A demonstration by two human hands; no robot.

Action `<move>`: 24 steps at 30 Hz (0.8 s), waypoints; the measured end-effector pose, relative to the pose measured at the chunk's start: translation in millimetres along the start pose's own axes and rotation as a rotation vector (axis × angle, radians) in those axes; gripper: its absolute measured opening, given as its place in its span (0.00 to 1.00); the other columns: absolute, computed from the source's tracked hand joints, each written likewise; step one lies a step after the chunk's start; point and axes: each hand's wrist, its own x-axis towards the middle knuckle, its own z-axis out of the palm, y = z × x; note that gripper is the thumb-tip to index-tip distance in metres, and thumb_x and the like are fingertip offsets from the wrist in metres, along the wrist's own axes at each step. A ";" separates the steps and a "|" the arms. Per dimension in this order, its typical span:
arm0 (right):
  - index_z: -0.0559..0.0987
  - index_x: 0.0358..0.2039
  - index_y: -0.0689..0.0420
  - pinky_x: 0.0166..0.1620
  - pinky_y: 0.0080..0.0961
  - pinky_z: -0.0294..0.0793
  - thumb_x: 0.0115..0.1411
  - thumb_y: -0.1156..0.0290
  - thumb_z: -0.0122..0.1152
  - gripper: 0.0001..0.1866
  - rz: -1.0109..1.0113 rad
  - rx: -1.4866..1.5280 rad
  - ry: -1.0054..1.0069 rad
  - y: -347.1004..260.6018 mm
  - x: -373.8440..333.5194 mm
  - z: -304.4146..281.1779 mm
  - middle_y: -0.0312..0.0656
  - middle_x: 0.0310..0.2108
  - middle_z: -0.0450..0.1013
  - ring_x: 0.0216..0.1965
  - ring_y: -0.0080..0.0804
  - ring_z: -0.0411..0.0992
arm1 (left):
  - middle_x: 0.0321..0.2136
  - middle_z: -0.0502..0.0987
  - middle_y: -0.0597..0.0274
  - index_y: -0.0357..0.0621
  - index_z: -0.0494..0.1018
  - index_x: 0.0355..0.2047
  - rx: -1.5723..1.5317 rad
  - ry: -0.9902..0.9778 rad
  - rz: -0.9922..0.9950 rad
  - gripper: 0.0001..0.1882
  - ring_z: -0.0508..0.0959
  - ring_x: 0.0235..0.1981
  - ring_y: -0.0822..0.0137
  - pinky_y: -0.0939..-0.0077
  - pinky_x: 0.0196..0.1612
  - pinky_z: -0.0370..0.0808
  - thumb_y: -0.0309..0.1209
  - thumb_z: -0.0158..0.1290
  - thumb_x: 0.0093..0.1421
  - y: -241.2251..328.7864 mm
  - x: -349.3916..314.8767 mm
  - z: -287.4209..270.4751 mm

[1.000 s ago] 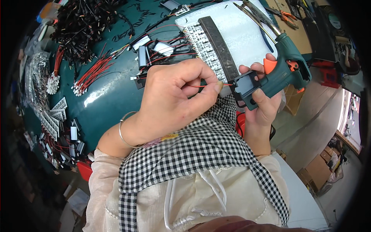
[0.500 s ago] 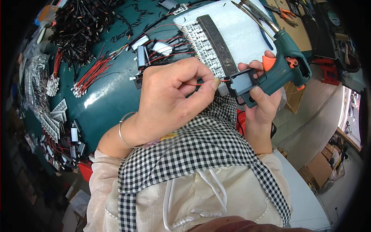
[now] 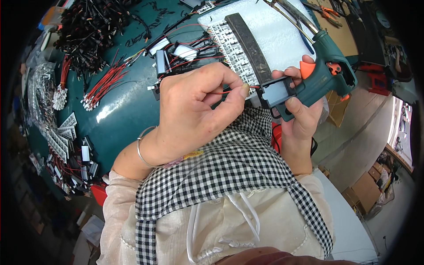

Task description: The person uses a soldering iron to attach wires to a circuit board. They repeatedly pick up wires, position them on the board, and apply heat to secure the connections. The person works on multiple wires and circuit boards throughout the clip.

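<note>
My left hand [image 3: 198, 110] is closed in a pinch, thumb and forefinger tips on a thin red wire [image 3: 253, 87]. The wire runs from those fingertips to the near left end of a small black display housing [image 3: 276, 93] with a grey screen panel. My right hand [image 3: 301, 115] grips this housing between thumb and fingers. It also holds a green gun-shaped soldering tool [image 3: 326, 70] with an orange trigger, whose handle lies against the palm. The tool's metal barrel points up and away from me. My right fingers are partly hidden behind the housing and the tool.
A dark metal bar [image 3: 249, 46] lies on white circuit boards [image 3: 232, 55] and a white foam sheet [image 3: 282, 37]. Wired display modules [image 3: 183, 53], red wire bundles [image 3: 104, 88] and a black cable heap [image 3: 90, 35] cover the green table. Orange-handled pliers [image 3: 327, 15] lie far right.
My left hand has drawn slightly left, away from the housing, and a little more red wire shows between them. The right hand, the housing and the tool have barely shifted.
</note>
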 end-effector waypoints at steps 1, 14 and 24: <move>0.56 0.62 0.60 0.51 0.38 0.76 0.48 0.73 0.72 0.44 0.001 -0.002 0.004 -0.1 -0.2 0.3 0.52 0.46 0.72 0.49 0.46 0.74 | 0.13 0.65 0.79 0.37 0.74 0.25 0.015 0.001 0.020 0.04 0.55 0.14 0.89 0.88 0.17 0.47 0.20 0.59 0.54 -0.5 0.2 0.0; 0.57 0.61 0.59 0.52 0.39 0.75 0.45 0.74 0.74 0.46 0.020 0.035 0.031 1.7 -1.6 0.0 0.51 0.45 0.72 0.48 0.46 0.74 | 0.16 0.71 0.74 0.37 0.75 0.26 0.066 0.003 0.157 0.04 0.60 0.13 0.88 0.89 0.16 0.51 0.21 0.60 0.54 -4.5 -0.2 3.7; 0.56 0.60 0.61 0.49 0.36 0.78 0.44 0.78 0.75 0.47 0.027 0.041 -0.034 5.1 -2.3 5.8 0.54 0.43 0.73 0.46 0.45 0.75 | 0.33 0.67 0.56 0.35 0.66 0.44 -0.198 -0.198 -0.028 0.15 0.71 0.30 0.69 0.77 0.26 0.69 0.23 0.52 0.57 -6.6 0.2 14.2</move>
